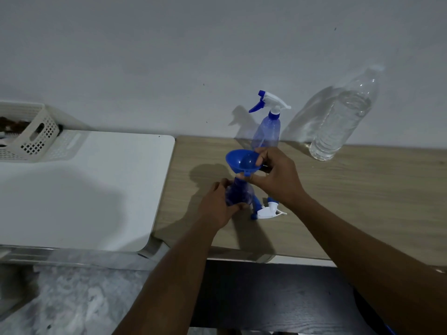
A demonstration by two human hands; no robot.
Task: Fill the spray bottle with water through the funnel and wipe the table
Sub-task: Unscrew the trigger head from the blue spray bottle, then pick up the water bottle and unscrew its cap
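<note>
My left hand (217, 204) grips a blue see-through spray bottle (238, 193) standing uncapped on the wooden table (350, 201). A blue funnel (243, 162) sits in the bottle's neck, and my right hand (278, 175) holds it by the rim. The bottle's white and blue trigger head (267, 210) lies on the table just right of the bottle, under my right wrist. A large clear water bottle (343, 119), mostly full, stands at the back right against the wall.
A second blue spray bottle (267, 124) with its trigger head on stands at the back by the wall. A white table (84, 189) adjoins on the left, with a white perforated basket (26, 134) at its far left corner.
</note>
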